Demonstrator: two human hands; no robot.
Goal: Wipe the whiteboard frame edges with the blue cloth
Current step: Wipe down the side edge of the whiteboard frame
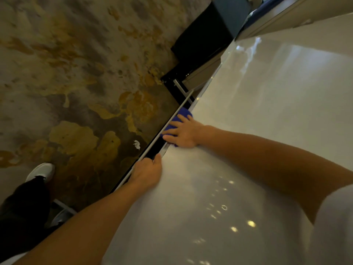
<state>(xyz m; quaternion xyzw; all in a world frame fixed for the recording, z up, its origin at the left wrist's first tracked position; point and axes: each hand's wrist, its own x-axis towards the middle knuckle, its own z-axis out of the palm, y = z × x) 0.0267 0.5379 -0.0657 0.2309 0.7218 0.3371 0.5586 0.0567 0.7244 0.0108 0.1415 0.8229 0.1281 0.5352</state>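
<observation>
A glossy whiteboard [248, 131] fills the right of the head view, seen from above at a steep tilt. Its metal frame edge and narrow tray [166, 125] run diagonally from lower left to upper right. My right hand [183, 133] presses the blue cloth [182, 112] flat against that edge, fingers spread over it. The cloth shows past my fingertips and is partly hidden under my palm. My left hand [148, 171] grips the tray rail just below, fingers curled over the rail and thumb on the board side.
A mottled brown and yellow carpet [76, 83] lies left of the board. A small white scrap [137, 144] sits on it near the tray. My white shoe [41, 171] and dark trouser leg are at lower left. A black stand base [191, 60] sits beyond the tray's end.
</observation>
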